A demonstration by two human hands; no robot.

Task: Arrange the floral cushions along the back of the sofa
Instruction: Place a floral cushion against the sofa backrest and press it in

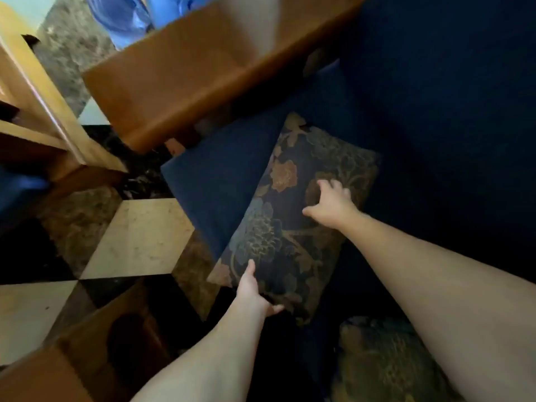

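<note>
I am clamping my left hand [255, 294] on the dark floral fabric cushion's [293, 216] lower corner, my right hand [333, 206] spread flat mid-frame; it looks soft, light.

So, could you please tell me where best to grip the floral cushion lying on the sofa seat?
Probably by two opposite edges of the floral cushion, one hand per side: it lies flat, broad and soft. The left hand already cups its near corner.

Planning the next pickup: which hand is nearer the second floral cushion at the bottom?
Right. The right hand lies above the second floral cushion; the left hand sits further left.
</note>
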